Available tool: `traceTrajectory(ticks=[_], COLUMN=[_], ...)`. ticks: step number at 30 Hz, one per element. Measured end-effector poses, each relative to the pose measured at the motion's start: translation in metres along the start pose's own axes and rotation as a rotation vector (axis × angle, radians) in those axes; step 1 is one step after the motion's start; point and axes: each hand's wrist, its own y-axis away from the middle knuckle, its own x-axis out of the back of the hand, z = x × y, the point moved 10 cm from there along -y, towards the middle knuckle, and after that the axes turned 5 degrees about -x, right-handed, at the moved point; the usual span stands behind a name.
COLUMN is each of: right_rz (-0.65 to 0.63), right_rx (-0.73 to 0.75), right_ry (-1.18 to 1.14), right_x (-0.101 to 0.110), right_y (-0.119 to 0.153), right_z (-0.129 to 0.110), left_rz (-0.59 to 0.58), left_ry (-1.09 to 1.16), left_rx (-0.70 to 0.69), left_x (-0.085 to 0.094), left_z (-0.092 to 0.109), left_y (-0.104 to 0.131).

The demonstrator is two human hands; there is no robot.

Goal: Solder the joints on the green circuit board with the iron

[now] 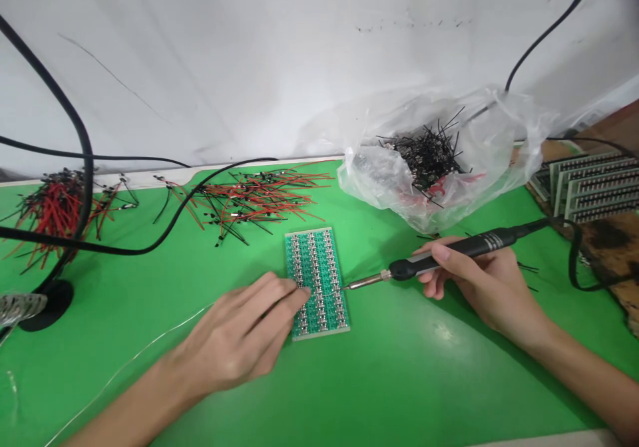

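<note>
A green circuit board (325, 319) with three columns of shiny solder joints lies flat on the green work surface. My left hand (244, 330) rests at the board's left side, thumb and fingertips pinched on a thin solder wire (144, 350). The wire's free end reaches across the board toward the right column, while its long tail trails off to the lower left. In my right hand (479, 281) is a black and grey soldering iron (449, 253), held like a pen. Its metal tip points left and meets the board's right edge area, close to the wire's end.
Red and black wire leads (259, 194) lie in bunches behind the board and at far left. A clear plastic bag (369, 174) holds black leads at the back. Finished-looking boards (599, 184) stand in a row at right. Black cables (80, 121) cross the left side.
</note>
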Motion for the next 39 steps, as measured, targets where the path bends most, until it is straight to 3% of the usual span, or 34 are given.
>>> traceTrajectory(ticks=[11, 25, 39], right_rz=[-0.04, -0.054, -0.053], right_rx=[0.001, -0.009, -0.014], right_ry=[-0.04, -0.006, 0.002], right_x=[-0.003, -0.002, -0.001], right_y=[0.001, 0.002, 0.003], right_z=[-0.002, 0.002, 0.003], left_rz=[0.135, 0.051, 0.033], left_ry=[0.089, 0.014, -0.009], left_rx=[0.005, -0.054, -0.095], left_x=[0.012, -0.001, -0.002], left_z=[0.0, 0.004, 0.009], left_y=[0.005, 0.005, 0.002])
